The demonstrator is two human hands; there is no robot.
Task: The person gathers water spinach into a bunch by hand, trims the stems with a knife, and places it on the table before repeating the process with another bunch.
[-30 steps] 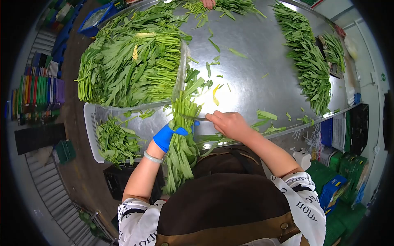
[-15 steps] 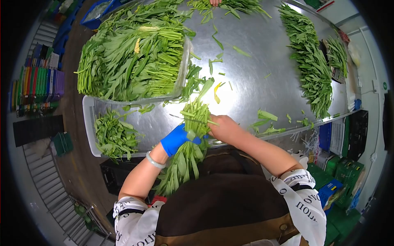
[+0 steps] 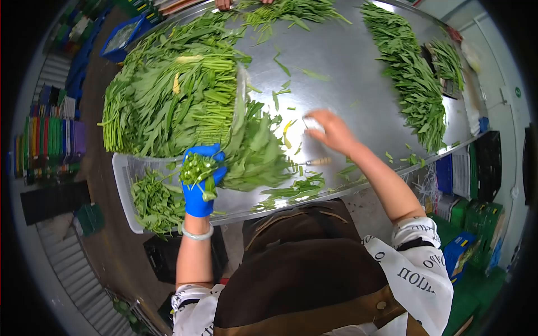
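My left hand (image 3: 200,193), in a blue glove, is closed around a bunch of leafy green vegetables (image 3: 255,154). The cut stem ends (image 3: 197,169) point toward me, and the leaves, slightly blurred, spread right over the metal table. My bare right hand (image 3: 332,131) hovers above the table with thumb and fingers apart; a small dark mark by its fingertips is too small to make out. Below that hand lies a knife with a wooden handle (image 3: 318,162), near short cut stem pieces (image 3: 292,166) and loose leaves (image 3: 300,187).
A large heap of greens (image 3: 168,106) fills a clear tub at the left. Beneath it, a white crate (image 3: 130,210) holds loose leaves. A row of greens (image 3: 406,73) lines the metal table's (image 3: 336,67) right side. Another person's hands (image 3: 224,4) show at the far edge.
My left hand has moved left and turned the bunch, so its stem ends face me and its leaves point right. My right hand has left the stems and moved right; the knife now lies on the table.
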